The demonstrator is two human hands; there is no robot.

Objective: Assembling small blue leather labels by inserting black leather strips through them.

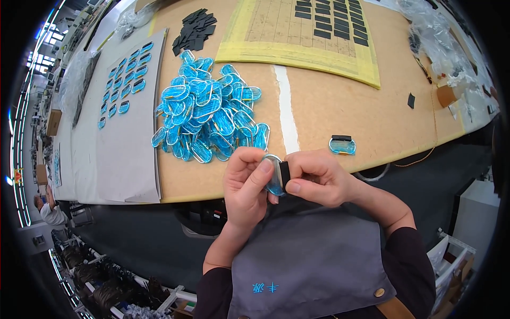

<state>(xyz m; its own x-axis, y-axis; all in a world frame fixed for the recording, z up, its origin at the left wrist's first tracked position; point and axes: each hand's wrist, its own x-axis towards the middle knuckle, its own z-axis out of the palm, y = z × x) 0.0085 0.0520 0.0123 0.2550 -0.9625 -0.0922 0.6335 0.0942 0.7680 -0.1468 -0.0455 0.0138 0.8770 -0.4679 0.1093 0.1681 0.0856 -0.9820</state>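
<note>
Just below the middle of the frame, both hands meet over the near edge of the table (pixel 329 114), pinching one small part between them. The blue oval piece (pixel 274 178) stands nearly upright, its long axis running top to bottom in the picture with a slight lean; its rounded pale upper end points toward the pile above and its blue lower end pokes out beneath the thumbs. The left hand (pixel 245 186) has its thumb laid across the left face of the piece and its curled fingers behind, so the fingers are clamped on it. The right hand (pixel 319 178) presses a small black strip (pixel 285 175) against the right edge of the piece, thumb in front and curled fingers above and behind, closed tight on strip and piece together. The strip runs parallel to the piece's long axis, touching it.

Directly above the hands lies a heap of blue oval pieces (pixel 207 114), overlapping at all angles. To the right of the hands, near the table edge, one finished piece with a black strip (pixel 342 145) lies flat, its long axis left to right. At upper left a grey sheet (pixel 127 149) carries rows of similar pieces. At top centre sits a pile of black strips (pixel 194 29), and a yellow gridded mat (pixel 313 48) beside it holds more strips in rows.
</note>
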